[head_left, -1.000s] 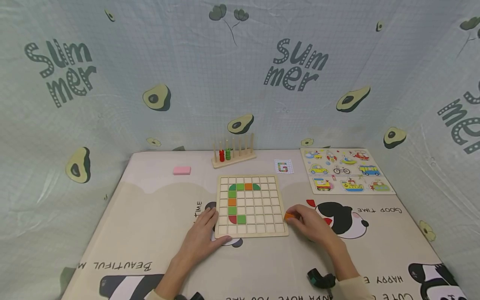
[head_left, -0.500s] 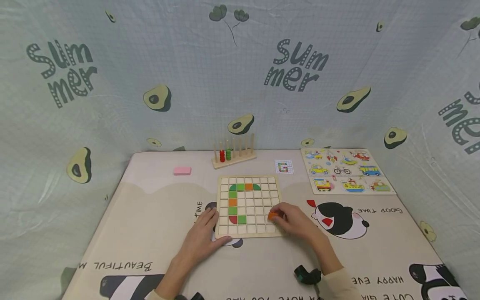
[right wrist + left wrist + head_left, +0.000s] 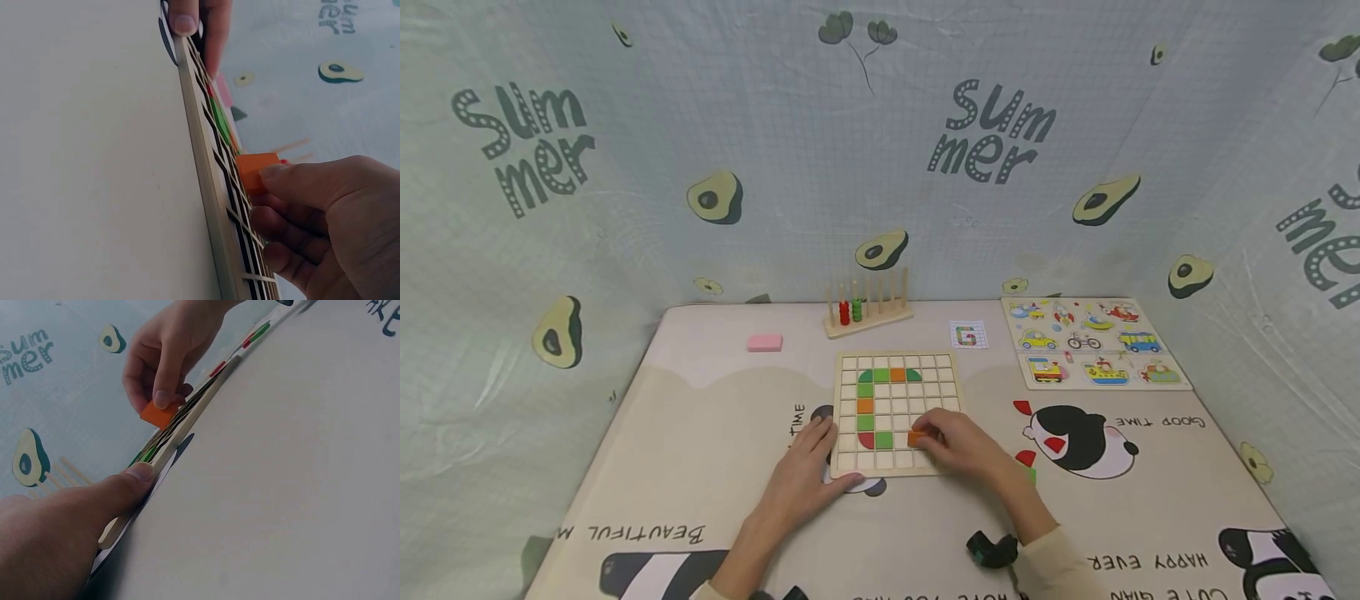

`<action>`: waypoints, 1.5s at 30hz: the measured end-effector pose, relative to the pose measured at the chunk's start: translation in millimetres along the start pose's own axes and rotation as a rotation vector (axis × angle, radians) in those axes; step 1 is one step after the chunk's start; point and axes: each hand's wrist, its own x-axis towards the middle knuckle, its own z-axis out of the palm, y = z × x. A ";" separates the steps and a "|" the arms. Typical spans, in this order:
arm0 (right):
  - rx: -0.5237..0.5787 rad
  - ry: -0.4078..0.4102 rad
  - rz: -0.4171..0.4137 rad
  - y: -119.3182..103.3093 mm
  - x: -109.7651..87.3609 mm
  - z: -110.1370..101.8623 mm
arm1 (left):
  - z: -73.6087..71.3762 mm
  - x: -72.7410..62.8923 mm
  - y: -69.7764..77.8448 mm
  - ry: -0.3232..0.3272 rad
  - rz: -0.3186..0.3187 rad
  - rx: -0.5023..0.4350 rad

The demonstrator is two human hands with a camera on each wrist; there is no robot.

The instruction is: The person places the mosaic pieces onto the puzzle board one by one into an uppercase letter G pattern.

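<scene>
My right hand (image 3: 958, 442) pinches an orange square tile (image 3: 255, 172) between thumb and fingers, close over the wooden grid board (image 3: 925, 471). In the right wrist view the tile stands on edge just above the grid strips. My left hand (image 3: 805, 467) rests at the board's front left corner, fingers extended along the left side and thumb (image 3: 139, 475) on the front edge. Green, orange and red tiles sit in the grid in a C-like outline, among them an orange tile (image 3: 865, 406) and a rounded red tile (image 3: 867, 440). The lower row's green tile (image 3: 883, 439) lies left of the held tile.
Behind the board stand a peg rack (image 3: 871, 319) with red and green beads, a small card (image 3: 968, 335) with a G pattern and a pink block (image 3: 764, 342). A vehicle puzzle board (image 3: 1097, 343) lies back right. A green piece (image 3: 1032, 475) shows beside the right forearm.
My right hand has carried the orange tile leftward from beside the board's right edge to over its lower rows. My left hand has stayed at the corner.
</scene>
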 end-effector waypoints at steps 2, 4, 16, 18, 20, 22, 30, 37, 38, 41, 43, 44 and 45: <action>-0.007 -0.005 0.000 -2.3 2.0 2.0 | -0.2 0.0 0.2 -0.003 -0.002 0.000; -0.013 -0.012 0.007 -4.1 3.8 3.9 | -0.2 0.0 0.2 -0.005 -0.003 -0.002; -0.036 -0.013 0.007 -7.0 10.0 12.8 | 1.3 0.0 -0.5 0.017 0.008 0.009; -0.047 -0.009 0.000 -7.1 10.3 13.5 | 1.1 0.0 -0.3 0.019 0.010 0.012; -0.062 -0.004 -0.007 -6.6 10.6 14.6 | 0.9 0.0 -0.1 0.020 0.012 0.013; -0.075 0.003 -0.013 -6.2 11.1 15.6 | 0.6 -0.1 0.0 0.020 0.013 0.013; -0.114 0.035 -0.041 -5.3 12.3 17.8 | 0.2 -0.4 0.1 0.023 0.019 0.017; -0.135 0.042 -0.069 -7.1 12.0 20.2 | -0.1 -0.8 0.0 0.021 0.019 0.011; -0.137 0.044 -0.069 -7.5 11.9 20.2 | 0.0 -0.5 -0.2 0.021 0.018 0.012; -0.146 0.050 -0.064 -8.5 11.7 19.6 | 0.4 -0.1 -0.3 0.020 0.014 0.015; -0.146 0.050 -0.053 -9.1 11.2 18.7 | 0.2 -0.1 0.0 0.017 0.010 0.013; -0.144 0.048 -0.046 -9.1 10.9 18.4 | 0.1 -0.3 0.2 0.016 0.009 0.011; -0.140 0.044 -0.036 -9.3 10.6 17.8 | 0.0 -0.3 0.4 0.016 0.009 0.010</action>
